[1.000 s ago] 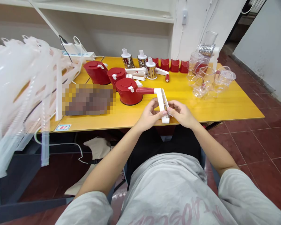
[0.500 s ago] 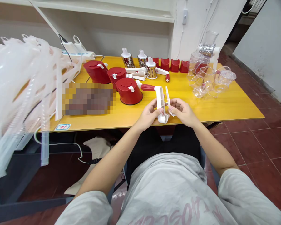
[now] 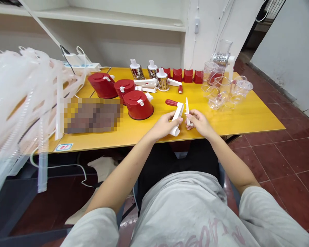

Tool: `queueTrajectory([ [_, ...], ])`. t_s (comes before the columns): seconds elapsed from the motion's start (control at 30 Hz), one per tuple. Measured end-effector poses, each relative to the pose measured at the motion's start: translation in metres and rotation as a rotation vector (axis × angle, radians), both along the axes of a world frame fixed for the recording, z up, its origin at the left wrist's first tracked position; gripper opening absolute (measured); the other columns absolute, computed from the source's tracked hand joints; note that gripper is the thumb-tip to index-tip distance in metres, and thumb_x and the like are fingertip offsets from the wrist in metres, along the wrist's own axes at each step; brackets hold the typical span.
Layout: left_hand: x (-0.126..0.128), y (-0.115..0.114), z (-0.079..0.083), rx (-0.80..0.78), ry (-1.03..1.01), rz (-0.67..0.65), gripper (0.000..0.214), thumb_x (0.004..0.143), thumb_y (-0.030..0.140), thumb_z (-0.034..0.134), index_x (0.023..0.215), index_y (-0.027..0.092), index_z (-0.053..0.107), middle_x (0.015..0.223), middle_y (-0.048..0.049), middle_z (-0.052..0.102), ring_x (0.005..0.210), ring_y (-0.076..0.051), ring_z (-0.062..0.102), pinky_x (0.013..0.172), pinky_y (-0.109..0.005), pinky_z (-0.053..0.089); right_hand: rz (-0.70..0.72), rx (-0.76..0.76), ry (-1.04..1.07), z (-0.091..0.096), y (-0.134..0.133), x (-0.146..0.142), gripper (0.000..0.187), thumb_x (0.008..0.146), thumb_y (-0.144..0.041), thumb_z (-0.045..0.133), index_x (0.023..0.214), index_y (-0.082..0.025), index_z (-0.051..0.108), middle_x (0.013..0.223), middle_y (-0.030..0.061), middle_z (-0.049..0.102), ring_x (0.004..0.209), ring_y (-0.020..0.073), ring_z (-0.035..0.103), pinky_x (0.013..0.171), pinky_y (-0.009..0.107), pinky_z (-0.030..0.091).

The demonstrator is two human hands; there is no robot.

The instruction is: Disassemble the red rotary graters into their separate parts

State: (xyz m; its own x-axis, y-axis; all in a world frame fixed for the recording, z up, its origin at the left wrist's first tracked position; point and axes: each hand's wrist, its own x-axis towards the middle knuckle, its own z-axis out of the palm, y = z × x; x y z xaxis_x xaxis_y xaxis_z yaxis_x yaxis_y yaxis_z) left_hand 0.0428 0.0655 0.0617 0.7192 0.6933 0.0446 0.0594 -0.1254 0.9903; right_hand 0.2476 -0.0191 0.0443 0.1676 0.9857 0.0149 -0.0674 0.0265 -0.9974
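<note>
My left hand (image 3: 164, 126) grips a white plastic crank arm (image 3: 177, 114) by its lower end, and its red handle grip (image 3: 171, 102) points up and to the left. My right hand (image 3: 199, 123) pinches a narrow white plastic strip (image 3: 187, 110), held upright a little apart from the crank arm. The nearest red pot with a lid (image 3: 138, 105) stands to the left of my hands on the yellow table (image 3: 221, 118), not touching them. Two more red pots (image 3: 102, 85) (image 3: 124, 89) stand behind it.
Steel grater drums with white tops (image 3: 162, 81) and red pieces (image 3: 187, 75) line the table's back. Clear plastic cups (image 3: 216, 91) and an assembled grater (image 3: 221, 59) stand at the right. A bulky translucent plastic bundle (image 3: 20, 103) intrudes at the left, beside a pixelated patch (image 3: 92, 115).
The white strip has separated further from the crank arm, and my hands have drawn apart. The crank arm now tilts with its red grip up and left. The view has shifted slightly.
</note>
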Motion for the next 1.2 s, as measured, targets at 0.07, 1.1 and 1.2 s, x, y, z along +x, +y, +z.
queueTrajectory([
  [0.07, 0.010, 0.014, 0.014, 0.178, 0.136, -0.036, 0.043, 0.093, 0.043, 0.081, 0.128, 0.018, 0.080, 0.101, -0.0051, 0.081, 0.080, -0.022, 0.071, 0.075, -0.034, 0.059, -0.040, 0.011, 0.007, -0.002, 0.001, 0.001, 0.076, 0.076, -0.087, 0.093, 0.109, -0.026, 0.062, 0.081, -0.0057, 0.073, 0.063, 0.0111, 0.069, 0.060, 0.027, 0.066],
  [1.1, 0.080, 0.133, 0.044, 0.848, 0.998, 0.377, 0.050, 0.107, 0.007, 0.055, 0.153, 0.011, 0.072, 0.164, -0.0275, 0.065, 0.160, -0.047, 0.056, 0.132, -0.063, 0.044, -0.065, 0.108, -0.051, -0.006, -0.004, -0.008, 0.064, 0.085, -0.078, 0.090, 0.114, -0.026, 0.067, 0.087, -0.0034, 0.071, 0.062, 0.0095, 0.062, 0.052, 0.023, 0.060],
  [1.2, 0.082, 0.132, 0.037, 0.868, 0.930, 0.470, 0.049, 0.109, 0.011, 0.051, 0.153, 0.012, 0.070, 0.161, -0.0281, 0.065, 0.158, -0.046, 0.055, 0.130, -0.065, 0.044, -0.062, 0.100, -0.065, -0.005, -0.004, -0.008, 0.064, 0.085, -0.078, 0.090, 0.114, -0.025, 0.068, 0.088, -0.0026, 0.071, 0.063, 0.0097, 0.064, 0.053, 0.023, 0.060],
])
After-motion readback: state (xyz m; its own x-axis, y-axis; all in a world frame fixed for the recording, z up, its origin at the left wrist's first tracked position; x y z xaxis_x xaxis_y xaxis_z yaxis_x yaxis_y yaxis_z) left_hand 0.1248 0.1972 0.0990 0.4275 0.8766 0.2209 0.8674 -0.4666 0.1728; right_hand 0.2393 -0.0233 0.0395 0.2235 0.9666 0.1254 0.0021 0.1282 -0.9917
